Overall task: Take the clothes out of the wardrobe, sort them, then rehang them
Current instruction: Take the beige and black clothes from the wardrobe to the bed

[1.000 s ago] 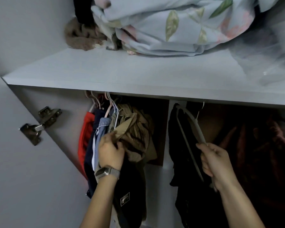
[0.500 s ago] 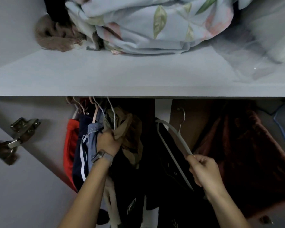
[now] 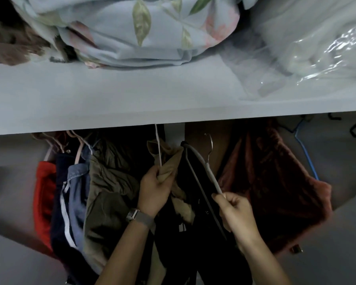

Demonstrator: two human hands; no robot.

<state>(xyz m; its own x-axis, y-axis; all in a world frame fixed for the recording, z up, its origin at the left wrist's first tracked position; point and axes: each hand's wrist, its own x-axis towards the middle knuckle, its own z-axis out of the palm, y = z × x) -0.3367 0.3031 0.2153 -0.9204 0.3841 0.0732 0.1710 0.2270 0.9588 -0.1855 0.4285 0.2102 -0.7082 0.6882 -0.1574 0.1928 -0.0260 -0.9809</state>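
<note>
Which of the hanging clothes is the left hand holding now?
The tan garment, bunched in the left hand. The red, navy and denim ones hang untouched further left.

Under a pale shelf [image 3: 132, 103], clothes hang in a wardrobe. The left hand [image 3: 155, 189], a watch [image 3: 138, 217] on its wrist, grips a bunch of tan cloth [image 3: 169, 161] together with a thin white hanger [image 3: 158, 145] rising to the shelf edge. The right hand [image 3: 237, 215] pinches the near end of a grey hanger [image 3: 201, 161] with a metal hook, from which a black garment [image 3: 193, 202] hangs. To the left hang an olive garment [image 3: 109, 182], a denim piece [image 3: 78, 182], a navy piece with white stripes [image 3: 61, 202] and a red one [image 3: 43, 192]. A rust-brown plush cloth [image 3: 275, 182] hangs at right. On the shelf lie a floral quilt [image 3: 142, 27] and a clear plastic bag [image 3: 317, 48].
</note>
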